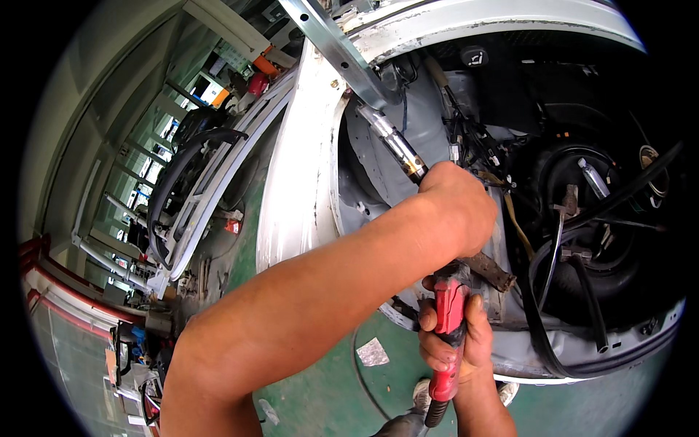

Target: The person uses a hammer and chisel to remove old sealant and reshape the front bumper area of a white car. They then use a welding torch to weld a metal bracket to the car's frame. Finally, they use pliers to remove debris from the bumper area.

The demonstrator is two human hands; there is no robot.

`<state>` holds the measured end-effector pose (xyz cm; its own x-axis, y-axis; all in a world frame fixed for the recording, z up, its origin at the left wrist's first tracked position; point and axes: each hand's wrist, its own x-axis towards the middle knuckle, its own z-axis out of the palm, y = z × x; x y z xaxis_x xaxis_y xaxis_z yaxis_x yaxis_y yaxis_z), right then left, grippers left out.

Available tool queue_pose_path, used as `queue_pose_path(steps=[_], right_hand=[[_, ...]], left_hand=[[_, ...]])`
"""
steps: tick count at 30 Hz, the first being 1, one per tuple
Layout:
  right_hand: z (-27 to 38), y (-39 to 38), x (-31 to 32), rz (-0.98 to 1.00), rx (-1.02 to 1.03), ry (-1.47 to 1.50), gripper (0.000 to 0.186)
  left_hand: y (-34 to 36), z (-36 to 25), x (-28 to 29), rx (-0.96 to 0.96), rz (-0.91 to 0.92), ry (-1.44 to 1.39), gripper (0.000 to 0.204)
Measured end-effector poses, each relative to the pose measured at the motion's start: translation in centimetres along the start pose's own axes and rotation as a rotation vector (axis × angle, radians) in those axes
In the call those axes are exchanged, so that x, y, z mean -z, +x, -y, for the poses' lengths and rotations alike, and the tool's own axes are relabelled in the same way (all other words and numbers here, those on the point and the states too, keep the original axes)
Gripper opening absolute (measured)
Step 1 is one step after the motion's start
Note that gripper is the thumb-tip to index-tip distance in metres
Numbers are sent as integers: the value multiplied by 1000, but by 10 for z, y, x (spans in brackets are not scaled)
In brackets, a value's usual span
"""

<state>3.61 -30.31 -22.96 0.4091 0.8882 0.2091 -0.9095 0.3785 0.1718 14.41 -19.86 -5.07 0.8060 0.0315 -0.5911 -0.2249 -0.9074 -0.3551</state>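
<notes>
My right hand [466, 336] is closed round the red-and-black handle of a welding torch [450, 309], whose dark cable runs down from the grip. My left arm crosses in front from the lower left. The left hand [460, 207] makes a fist round what appears to be the torch's neck; its fingers are mostly turned away. A shiny silver nozzle [393, 142] slants up and left from that fist. Its tip is close to the lower end of a galvanised steel channel [342, 58] at the white car body [287, 197]; contact cannot be made out.
A rusty metal piece [491, 272] shows just below my left wrist. Right, the dark car cavity holds cables, a black hose [537, 342] and a silver tube [593, 178]. Car parts [193, 197] stand at left. A pale scrap [373, 352] lies on the green floor [320, 386].
</notes>
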Motion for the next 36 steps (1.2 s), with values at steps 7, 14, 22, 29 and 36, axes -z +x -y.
queue_pose_path(steps=[7,14,22,29,36], right_hand=[[-9,4,-7,58,0,123,70],[-14,1,-7,108,8,164,71],[-16,1,-10,50,51,79,71],[-21,1,-15,62,48,156,72],[-27,3,-19,42,49,82,69]], left_hand=[[-1,1,3,23,39,16,20],[5,-3,-4,20,19,75,23],[5,-1,-7,25,-33,54,24],[4,-1,-6,26,-22,46,23],[4,-1,-2,73,30,48,23]])
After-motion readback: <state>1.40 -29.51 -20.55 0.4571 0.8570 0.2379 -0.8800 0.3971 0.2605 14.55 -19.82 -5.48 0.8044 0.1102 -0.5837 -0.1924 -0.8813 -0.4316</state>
